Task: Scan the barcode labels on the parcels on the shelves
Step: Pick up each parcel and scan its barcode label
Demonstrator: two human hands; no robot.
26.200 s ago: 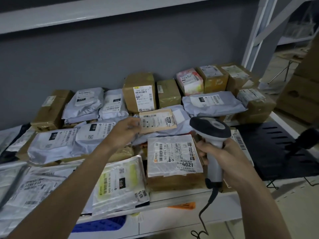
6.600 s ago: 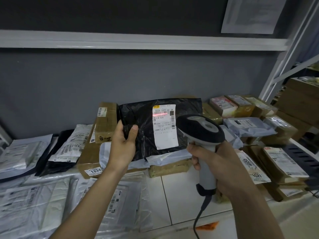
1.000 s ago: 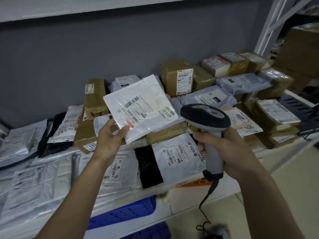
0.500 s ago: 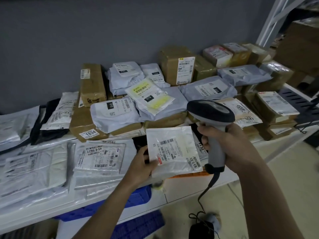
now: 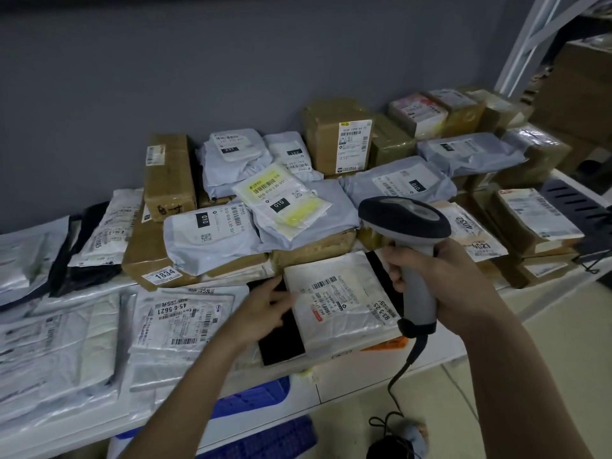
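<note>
My right hand (image 5: 440,279) grips the grey handle of a corded barcode scanner (image 5: 405,223), whose dark head is over the front of the shelf. A flat white parcel (image 5: 341,299) with a barcode label marked 83-5-25 lies at the shelf's front edge on top of a black parcel (image 5: 281,339). My left hand (image 5: 265,308) rests with its fingers straight at the white parcel's left edge, on the black one. Behind them lie several grey mailers, a yellow-labelled bag (image 5: 281,200) and brown boxes (image 5: 337,134).
White shelf (image 5: 357,369) with a grey wall behind. Flat clear-wrapped parcels (image 5: 178,319) cover the left part. A box labelled 1834 (image 5: 149,256) sits left of centre. Blue crates (image 5: 258,402) are under the shelf. The scanner cable (image 5: 402,376) hangs to the floor. A white rack post (image 5: 526,44) stands at right.
The white parcel, held up one second ago, now lies flat on the shelf front. My left hand has slid to its left edge and its fingers have straightened. The scanner stayed roughly in place.
</note>
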